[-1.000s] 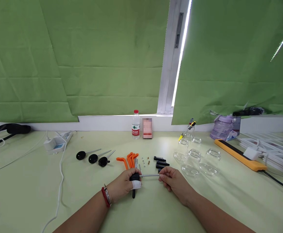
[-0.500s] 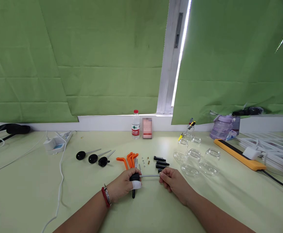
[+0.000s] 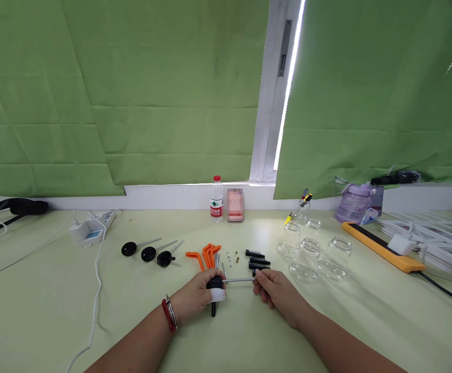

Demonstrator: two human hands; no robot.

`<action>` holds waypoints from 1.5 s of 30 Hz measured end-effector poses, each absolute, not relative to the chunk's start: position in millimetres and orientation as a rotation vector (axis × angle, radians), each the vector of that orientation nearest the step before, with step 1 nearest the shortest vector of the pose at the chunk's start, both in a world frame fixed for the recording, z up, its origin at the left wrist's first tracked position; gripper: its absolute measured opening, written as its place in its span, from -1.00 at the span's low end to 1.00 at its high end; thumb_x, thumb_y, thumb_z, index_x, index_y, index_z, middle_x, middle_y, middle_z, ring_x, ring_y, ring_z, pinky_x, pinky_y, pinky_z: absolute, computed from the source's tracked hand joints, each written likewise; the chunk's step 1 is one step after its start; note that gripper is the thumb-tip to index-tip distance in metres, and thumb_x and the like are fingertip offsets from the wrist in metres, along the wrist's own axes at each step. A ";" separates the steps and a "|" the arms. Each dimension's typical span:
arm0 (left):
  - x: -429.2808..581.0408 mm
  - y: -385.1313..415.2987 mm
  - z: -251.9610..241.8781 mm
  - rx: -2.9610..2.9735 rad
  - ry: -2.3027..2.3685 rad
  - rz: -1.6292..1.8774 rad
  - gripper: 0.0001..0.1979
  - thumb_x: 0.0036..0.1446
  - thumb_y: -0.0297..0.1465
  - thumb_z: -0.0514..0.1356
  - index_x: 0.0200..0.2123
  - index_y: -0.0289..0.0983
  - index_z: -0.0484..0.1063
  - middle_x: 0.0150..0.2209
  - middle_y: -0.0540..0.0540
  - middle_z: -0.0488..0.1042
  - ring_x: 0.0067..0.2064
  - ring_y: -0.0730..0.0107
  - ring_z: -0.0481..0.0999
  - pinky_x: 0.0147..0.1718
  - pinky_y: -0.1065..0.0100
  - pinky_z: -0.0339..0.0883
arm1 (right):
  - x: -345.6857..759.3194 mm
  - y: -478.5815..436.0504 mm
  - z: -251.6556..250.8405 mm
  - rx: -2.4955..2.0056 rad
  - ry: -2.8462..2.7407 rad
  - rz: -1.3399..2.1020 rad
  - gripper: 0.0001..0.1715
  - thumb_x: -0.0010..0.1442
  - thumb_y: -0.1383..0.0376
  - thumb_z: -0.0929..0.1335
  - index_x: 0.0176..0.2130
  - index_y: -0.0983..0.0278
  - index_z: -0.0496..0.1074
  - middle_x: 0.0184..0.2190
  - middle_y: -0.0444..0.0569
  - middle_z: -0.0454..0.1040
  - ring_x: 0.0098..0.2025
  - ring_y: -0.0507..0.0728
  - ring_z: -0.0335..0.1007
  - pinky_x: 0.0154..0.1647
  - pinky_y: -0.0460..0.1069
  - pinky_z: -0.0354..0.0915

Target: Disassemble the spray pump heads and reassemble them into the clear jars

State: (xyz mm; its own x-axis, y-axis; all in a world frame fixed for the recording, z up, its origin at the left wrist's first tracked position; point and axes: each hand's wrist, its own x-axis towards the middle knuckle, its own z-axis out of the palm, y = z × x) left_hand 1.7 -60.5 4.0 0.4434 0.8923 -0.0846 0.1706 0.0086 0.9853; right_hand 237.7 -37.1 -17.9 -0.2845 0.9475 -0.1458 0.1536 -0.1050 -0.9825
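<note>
My left hand (image 3: 197, 299) is closed round the black handle (image 3: 214, 285) of a small tool, a white bandage on one finger. A thin metal rod (image 3: 239, 280) runs from that handle to the right. My right hand (image 3: 278, 292) pinches the rod's far end with its fingertips. Both hands rest low over the pale green table (image 3: 47, 311). Just behind them lie several orange bent pieces (image 3: 206, 255), small brass bits (image 3: 232, 256) and several black ribbed sleeves (image 3: 257, 260).
Three black-handled rods (image 3: 150, 252) lie to the left. Several clear glass jars (image 3: 311, 256) stand to the right. A water bottle (image 3: 217, 200) is at the back wall. A power strip (image 3: 91, 228) with a white cable is far left, a yellow-black bar (image 3: 381, 248) far right.
My right hand has crept slightly left along the rod. The left hand and the handle have stayed where they were.
</note>
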 end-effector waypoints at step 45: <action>1.9 -60.7 4.5 1.492 0.994 0.734 -0.74 -0.07 -0.44 0.21 -0.23 -0.25 0.34 -0.32 0.02 0.33 -0.31 0.44 0.26 -0.30 0.39 0.15 | 238.4 -39.0 -20.4 -1.240 -1.491 1.464 -0.60 0.14 0.01 0.25 -0.46 0.29 0.28 -0.50 -0.12 0.37 -0.57 -0.07 0.15 -0.63 -0.15 0.05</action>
